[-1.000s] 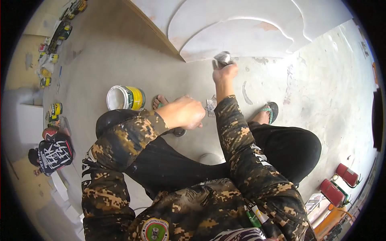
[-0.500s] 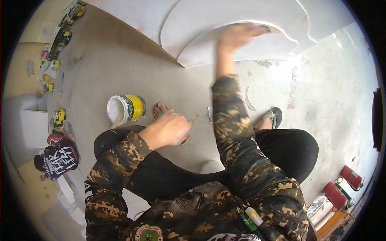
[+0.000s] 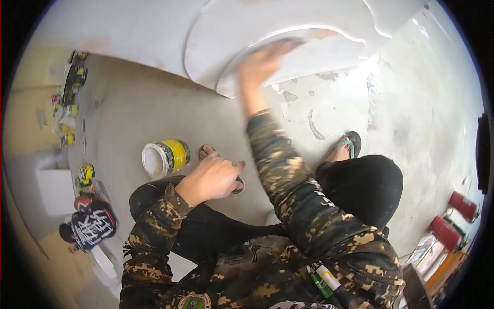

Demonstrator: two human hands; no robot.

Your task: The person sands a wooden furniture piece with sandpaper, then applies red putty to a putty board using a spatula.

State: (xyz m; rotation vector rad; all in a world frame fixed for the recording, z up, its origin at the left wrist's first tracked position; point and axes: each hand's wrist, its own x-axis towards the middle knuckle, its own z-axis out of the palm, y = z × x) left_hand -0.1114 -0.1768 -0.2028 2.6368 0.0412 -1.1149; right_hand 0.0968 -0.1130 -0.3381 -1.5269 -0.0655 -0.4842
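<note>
A large white panel (image 3: 144,31) with curved raised moulding spans the top of the view. My right hand (image 3: 265,62) is on its lower part, inside the curved moulding, its fingers around a dark, thin item blurred by motion. My left hand (image 3: 215,177) is closed over my left knee area, above my foot; a small round-edged item shows under its fingers, too hidden to name. Just left of that hand a tub (image 3: 175,155) with a yellow and green label lies tilted, its whitish open mouth facing left.
Cans (image 3: 86,171) and more containers line the left side. Another person (image 3: 92,224) in a black shirt crouches at the lower left, by a white board (image 3: 55,191). Red cylinders (image 3: 446,233) stand at the lower right. My sandalled foot (image 3: 340,151) rests on the concrete floor.
My right hand has moved left and slightly down along the panel. The view has shifted, so the panel fills more of the upper left. My left hand stays closed in nearly the same place.
</note>
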